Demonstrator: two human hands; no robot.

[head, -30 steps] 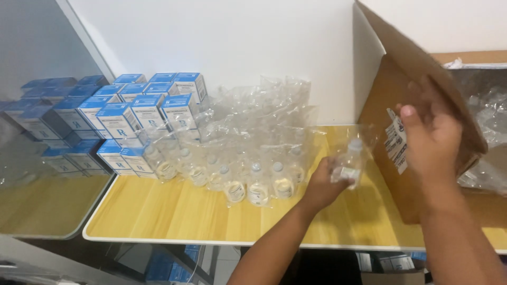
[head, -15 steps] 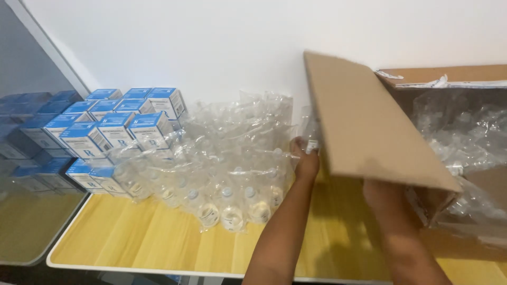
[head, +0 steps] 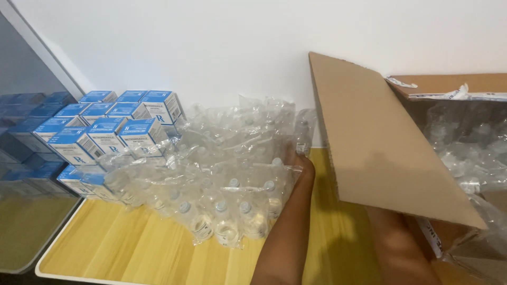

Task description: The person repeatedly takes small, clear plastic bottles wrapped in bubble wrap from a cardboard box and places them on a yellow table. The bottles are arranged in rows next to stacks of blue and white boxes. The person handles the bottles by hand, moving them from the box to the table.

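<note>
Plastic-wrapped bottles (head: 222, 179) are heaped up just to the left of the person's left hand (head: 303, 166), all small clear ones with pale caps, each sealed in crinkly see-through film. That hand is pressed flat against the right edge of the heap, fingers tucked into the wrapping, so I honestly can't say whether it's gripping one or just resting on the pile. Forearm runs down toward the near edge of the wooden table (head: 132, 248).

Right hand is a no-show: the wrist disappears up under the big cardboard flap (head: 380, 153), so its state is anyone's guess. That flap belongs to the cardboard box (head: 449, 84) sitting to the right of both arms, and you can see more of the same clear wrapped stuff piled inside it.

Further left, past the heap, there's a neat stack of blue-and-white cartons (head: 111, 132) touching the pile. Beyond those is a glass panel (head: 26, 132) mirroring the cartons. White wall (head: 211, 47) runs behind everything.
</note>
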